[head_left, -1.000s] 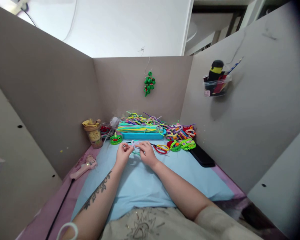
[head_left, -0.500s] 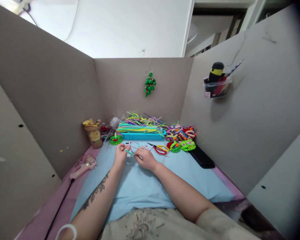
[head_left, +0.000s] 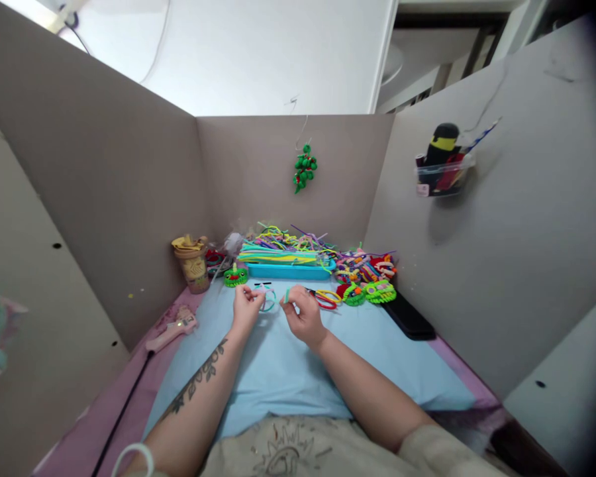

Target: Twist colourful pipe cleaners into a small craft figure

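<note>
Here, the left hand [head_left: 247, 308] pinches a thin, round teal-and-lilac loop [head_left: 275, 300]. I see the right hand [head_left: 304, 317] pinching a small teal strand [head_left: 287, 295] near red-and-yellow-handled scissors [head_left: 322, 293].

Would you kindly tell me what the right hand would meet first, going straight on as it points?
The right hand would probably meet the teal loop held by the left hand, though depth here is unclear.

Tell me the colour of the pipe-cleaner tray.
The tray is bright blue, clearest in head view.
</note>
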Motion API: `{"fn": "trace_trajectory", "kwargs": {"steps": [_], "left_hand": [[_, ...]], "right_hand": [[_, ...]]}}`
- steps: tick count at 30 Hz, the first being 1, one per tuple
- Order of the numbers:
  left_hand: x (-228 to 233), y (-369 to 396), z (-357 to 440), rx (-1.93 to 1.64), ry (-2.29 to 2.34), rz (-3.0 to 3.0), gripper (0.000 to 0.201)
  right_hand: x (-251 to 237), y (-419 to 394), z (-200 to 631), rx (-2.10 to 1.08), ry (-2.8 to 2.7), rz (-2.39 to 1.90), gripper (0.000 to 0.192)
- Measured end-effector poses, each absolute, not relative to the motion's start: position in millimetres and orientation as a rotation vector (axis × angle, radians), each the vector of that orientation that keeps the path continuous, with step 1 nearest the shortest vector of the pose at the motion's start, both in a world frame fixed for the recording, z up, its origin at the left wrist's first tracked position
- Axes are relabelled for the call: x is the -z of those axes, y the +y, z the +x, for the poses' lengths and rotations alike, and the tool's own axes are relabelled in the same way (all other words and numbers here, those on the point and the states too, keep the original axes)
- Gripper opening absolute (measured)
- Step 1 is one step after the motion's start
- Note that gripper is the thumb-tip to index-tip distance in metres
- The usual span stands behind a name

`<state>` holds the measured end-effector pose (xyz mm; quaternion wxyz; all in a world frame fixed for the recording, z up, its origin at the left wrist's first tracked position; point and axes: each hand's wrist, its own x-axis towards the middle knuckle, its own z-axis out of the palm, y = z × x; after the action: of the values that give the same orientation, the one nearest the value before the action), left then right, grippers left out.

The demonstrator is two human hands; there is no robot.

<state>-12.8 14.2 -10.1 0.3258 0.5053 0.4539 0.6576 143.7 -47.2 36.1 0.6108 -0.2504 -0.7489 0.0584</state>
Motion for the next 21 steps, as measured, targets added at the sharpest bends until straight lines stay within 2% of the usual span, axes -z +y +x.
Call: {"fn": "trace_trajectory", "kwargs": {"steps": [5,11,15,20,21], "left_hand": [[10.4,17.0,-13.9,-1.713,1.181,1.245,0.039],[9.6,20.1,-16.9,-1.690,1.143,1.087,0.040],[7.3,15.3,-11.5,-1.658,1.094,1.106,0.040],[5.4,9.5,-3.7,-1.603,1.002,1.182,0.044],[5.5,9.1,-3.0,-1.598,0.990,1.191,0.045]], "right_hand": [[-42.5,-36.3,151.7,-0.217,-1.573,-0.683,0.015],[-25.0,-7.5,154.6,-0.511,-1.635,-0.719,0.024],[-7.0,2.2,140.8,-0.344,-1.850,-0.782,0.018],[2.7,6.3,127.9,-0.133,-1.872,-0.885,0.005],[3.0,6.8,127.8,-0.133,-1.857,-0.883,0.007]]}}
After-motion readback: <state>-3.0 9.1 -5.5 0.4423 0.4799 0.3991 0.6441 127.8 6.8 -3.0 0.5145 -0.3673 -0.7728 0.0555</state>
